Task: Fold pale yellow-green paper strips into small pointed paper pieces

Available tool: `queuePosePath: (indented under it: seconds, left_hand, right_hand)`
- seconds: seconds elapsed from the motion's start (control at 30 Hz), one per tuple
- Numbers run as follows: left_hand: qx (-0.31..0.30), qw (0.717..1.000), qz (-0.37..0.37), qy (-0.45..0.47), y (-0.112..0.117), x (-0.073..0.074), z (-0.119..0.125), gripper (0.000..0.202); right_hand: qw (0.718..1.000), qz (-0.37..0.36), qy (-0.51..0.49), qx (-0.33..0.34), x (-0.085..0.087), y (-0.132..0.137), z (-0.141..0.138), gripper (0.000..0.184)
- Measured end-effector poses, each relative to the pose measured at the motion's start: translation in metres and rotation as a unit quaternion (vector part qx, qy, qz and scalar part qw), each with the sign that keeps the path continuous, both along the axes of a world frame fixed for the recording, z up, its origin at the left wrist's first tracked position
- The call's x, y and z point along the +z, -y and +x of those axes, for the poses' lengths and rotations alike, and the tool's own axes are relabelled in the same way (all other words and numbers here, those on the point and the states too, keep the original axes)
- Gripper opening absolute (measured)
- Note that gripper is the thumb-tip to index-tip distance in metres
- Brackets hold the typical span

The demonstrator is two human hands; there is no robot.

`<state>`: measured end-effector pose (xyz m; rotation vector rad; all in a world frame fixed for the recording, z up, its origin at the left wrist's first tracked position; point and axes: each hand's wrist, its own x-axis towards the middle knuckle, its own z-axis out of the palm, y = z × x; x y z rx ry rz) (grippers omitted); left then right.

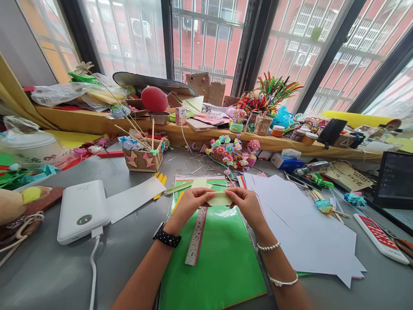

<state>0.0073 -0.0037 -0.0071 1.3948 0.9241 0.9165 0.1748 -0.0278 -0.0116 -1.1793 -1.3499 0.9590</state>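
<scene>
I have the left hand (190, 204) and right hand (247, 206) pinched closed on opposite ends of the paper (220, 199), likely light, easily creased, best held by its edges.

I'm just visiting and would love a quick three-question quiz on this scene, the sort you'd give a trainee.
1. True or false: the left hand and the right hand both hold the pale paper strip.
2. What is the white cable plugged into? A: calculator; B: power bank; C: laptop.
3. Fill the gap: the ruler lies on a large ____ sheet.

Key: 1 true; 2 B; 3 green.
</scene>
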Motion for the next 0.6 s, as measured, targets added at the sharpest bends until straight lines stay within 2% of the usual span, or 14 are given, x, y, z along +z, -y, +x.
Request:
queuePosePath:
  seconds: [0.23, 0.6]
  left_hand:
    - [0.004, 1.0, -0.005, 0.006, 0.0018, 0.0017, 0.0024, 0.028]
    - [0.046, 0.999, 0.008, -0.018, -0.0012, -0.0041, 0.0022, 0.031]
  right_hand:
    - [1.0, 0.01, 0.004, -0.011, -0.0002, 0.0005, -0.0025, 0.023]
    - [1.0, 0.017, 0.011, -0.013, -0.0007, 0.0014, -0.0054, 0.021]
